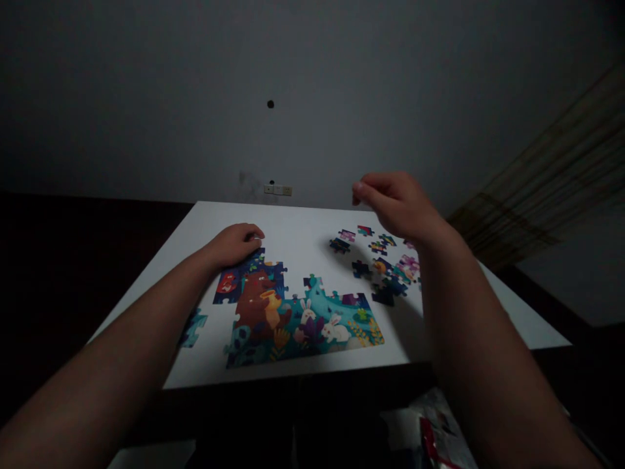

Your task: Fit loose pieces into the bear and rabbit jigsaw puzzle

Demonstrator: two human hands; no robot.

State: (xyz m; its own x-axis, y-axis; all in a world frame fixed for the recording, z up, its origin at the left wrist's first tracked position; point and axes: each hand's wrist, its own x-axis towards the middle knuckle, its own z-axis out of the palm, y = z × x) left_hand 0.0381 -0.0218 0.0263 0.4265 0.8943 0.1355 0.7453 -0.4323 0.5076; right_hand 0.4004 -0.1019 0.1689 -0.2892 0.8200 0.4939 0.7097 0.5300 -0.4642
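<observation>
A partly joined jigsaw puzzle [293,326] lies on the white table, its picture showing a brown bear and white rabbits. My left hand [238,243] rests at the puzzle's upper left edge, its fingers loosely bent and a gap showing between thumb and forefinger. Raised above the far right side of the table is my right hand [393,200], its fingers curled and thumb pressed to them. Whatever it may hold is hidden. Beneath and beyond it lie several loose puzzle pieces [361,268], some overlapping, a few partly covered by my right forearm.
A separate teal puzzle piece [195,327] lies by my left forearm. The white table [303,228] reaches close to a grey wall with a socket strip [278,190]. Below the near edge, at right, is a shiny package [434,430] with red parts.
</observation>
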